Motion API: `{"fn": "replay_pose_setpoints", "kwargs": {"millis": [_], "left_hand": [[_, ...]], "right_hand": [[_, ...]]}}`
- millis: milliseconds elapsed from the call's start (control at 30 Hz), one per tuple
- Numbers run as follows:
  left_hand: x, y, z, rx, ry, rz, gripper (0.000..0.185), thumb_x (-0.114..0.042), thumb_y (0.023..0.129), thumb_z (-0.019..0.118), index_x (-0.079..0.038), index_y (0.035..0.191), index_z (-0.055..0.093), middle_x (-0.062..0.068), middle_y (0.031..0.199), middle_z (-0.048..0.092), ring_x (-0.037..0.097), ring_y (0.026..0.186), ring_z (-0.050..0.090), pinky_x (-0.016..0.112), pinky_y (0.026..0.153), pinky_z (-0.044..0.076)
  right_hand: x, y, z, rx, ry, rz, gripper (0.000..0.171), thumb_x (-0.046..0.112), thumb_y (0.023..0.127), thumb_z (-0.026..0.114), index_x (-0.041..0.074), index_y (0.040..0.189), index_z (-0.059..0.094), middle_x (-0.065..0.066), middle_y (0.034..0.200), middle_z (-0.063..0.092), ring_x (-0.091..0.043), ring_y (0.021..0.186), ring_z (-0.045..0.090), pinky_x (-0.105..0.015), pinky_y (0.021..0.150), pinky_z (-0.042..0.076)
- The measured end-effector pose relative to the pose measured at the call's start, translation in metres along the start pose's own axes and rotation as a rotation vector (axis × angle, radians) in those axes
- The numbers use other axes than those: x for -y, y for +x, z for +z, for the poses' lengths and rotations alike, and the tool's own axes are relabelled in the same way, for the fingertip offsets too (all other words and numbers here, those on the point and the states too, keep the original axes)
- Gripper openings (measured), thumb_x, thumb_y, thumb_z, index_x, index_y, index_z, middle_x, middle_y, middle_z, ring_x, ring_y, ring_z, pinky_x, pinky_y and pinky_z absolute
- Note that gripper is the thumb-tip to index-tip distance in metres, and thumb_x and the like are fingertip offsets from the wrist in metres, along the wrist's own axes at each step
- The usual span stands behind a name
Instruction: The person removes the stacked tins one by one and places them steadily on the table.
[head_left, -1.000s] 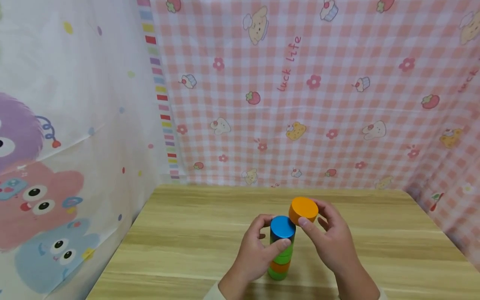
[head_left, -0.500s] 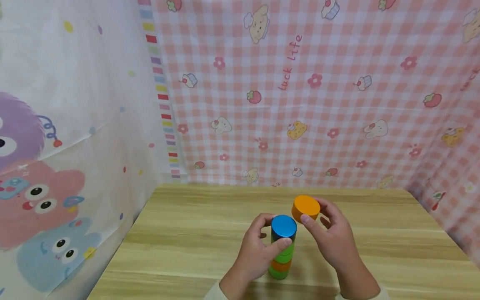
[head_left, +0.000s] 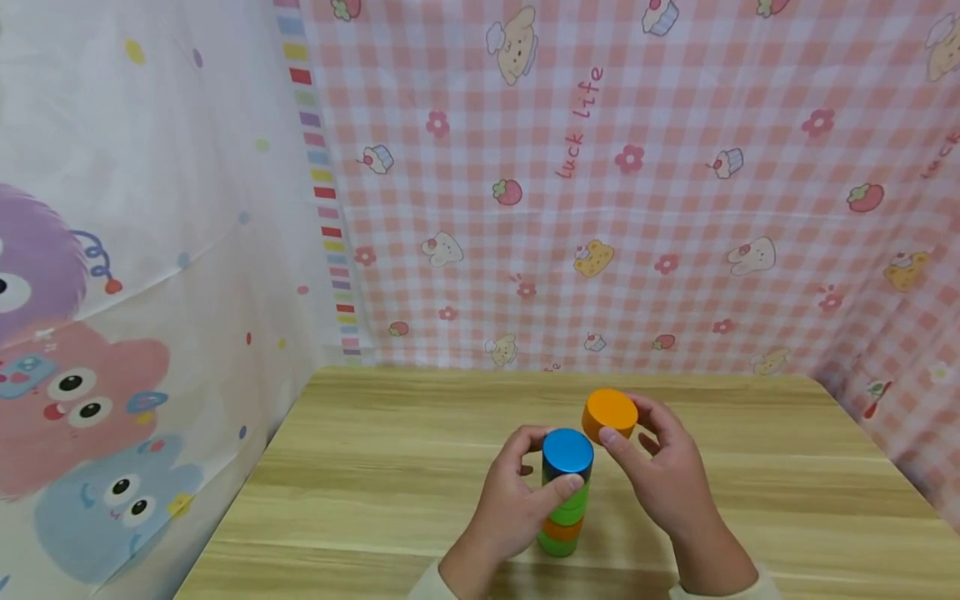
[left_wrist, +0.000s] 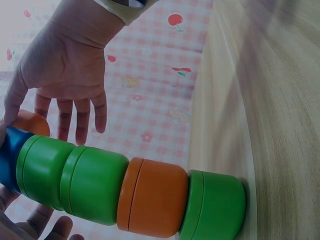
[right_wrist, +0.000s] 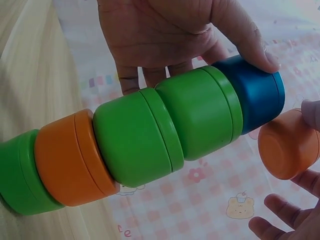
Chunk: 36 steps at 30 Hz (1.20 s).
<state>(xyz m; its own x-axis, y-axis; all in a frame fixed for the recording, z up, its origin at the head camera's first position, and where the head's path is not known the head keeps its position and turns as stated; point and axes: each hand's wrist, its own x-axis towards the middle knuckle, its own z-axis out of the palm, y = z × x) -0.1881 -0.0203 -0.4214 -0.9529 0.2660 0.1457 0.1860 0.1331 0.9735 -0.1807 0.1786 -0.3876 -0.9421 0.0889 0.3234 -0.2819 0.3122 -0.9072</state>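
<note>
A stack of cylindrical blocks [head_left: 564,500] stands upright on the wooden table [head_left: 375,483], its long axis vertical. From the base upward the order is green, orange, green, green, with a blue block [head_left: 567,452] on top; this order is confirmed in both wrist views.

The left hand [head_left: 517,500] is curled round the upper part of the stack. The thumb is pressed against the near side of the blue block, and the fingers are wrapped round the far side.

A loose orange block [head_left: 609,414] is pinched in the right hand [head_left: 660,479], between the thumb on the near side and the fingers behind. In the head view this block is seen beyond the blue block and to its right, with its flat face roughly level; how high it is held above the blue top cannot be told. In the right wrist view [right_wrist: 289,145] it is seen apart from the blue block, not touching it.

The right hand is the nearer to the stack's top face. The orange block is judged to lie only a short way right of the stack's axis. Alignment over that axis is judged to be the critical relation.

A pink checked cloth [head_left: 675,183] hangs behind the table.
</note>
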Motion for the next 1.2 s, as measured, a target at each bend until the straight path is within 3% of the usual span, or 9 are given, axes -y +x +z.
{"fn": "replay_pose_setpoints", "kwargs": {"millis": [1200], "left_hand": [[0.0013, 0.0011, -0.0004, 0.007, -0.011, 0.001, 0.044, -0.040, 0.096, 0.079, -0.026, 0.133, 0.060, -0.008, 0.134, 0.063, 0.021, 0.132, 0.050, 0.048, 0.106, 0.039]], "right_hand": [[-0.0098, 0.0038, 0.0025, 0.029, -0.015, 0.029, 0.050, 0.030, 0.103, 0.071, 0.007, 0.144, 0.056, -0.013, 0.147, 0.053, -0.033, 0.135, 0.046, -0.071, 0.112, 0.030]]}}
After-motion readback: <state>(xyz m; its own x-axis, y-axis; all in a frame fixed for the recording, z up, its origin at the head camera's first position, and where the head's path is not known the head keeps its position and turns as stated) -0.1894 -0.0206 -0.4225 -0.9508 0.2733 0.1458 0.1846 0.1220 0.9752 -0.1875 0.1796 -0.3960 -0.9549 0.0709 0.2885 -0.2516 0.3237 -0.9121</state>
